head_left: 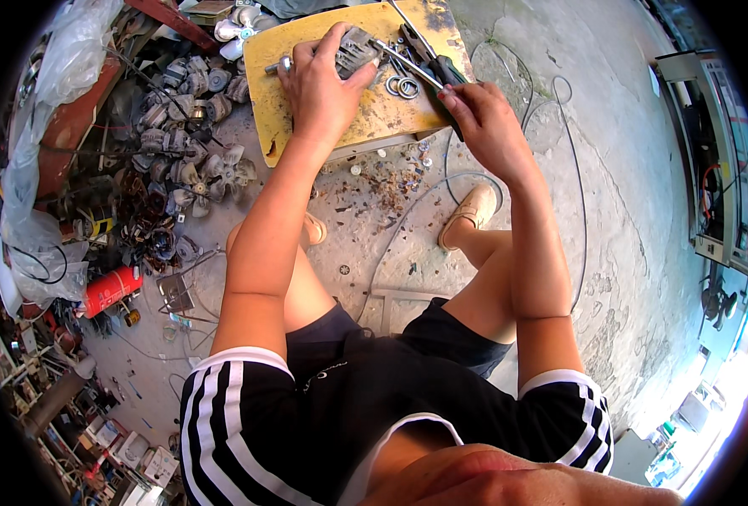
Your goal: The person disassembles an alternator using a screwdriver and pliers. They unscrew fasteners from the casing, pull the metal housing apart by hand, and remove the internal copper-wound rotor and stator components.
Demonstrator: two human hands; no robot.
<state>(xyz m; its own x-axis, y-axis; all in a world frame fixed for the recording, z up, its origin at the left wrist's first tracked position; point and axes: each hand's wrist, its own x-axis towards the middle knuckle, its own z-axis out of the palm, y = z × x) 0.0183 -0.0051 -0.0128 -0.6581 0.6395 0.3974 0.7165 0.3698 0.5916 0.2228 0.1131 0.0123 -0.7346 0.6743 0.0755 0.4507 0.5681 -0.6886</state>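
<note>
My left hand [323, 88] presses down on a small grey electric motor [355, 48] that lies on a worn yellow board [277, 42]. A short metal shaft [274, 66] sticks out from the motor to the left of my fingers. My right hand [485, 122] grips a screwdriver [407, 63] with a dark handle, its metal blade reaching left to the motor's side. Two metal rings [403, 86] lie on the board between my hands. A pair of pliers [420, 42] rests on the board behind the screwdriver.
A heap of grey motors and fan blades [180, 126] lies left of the board. A red canister [110, 291] sits on the concrete floor at left. Thin wires [559, 110] loop across the floor at right. Screws and debris [382, 173] litter the floor under the board.
</note>
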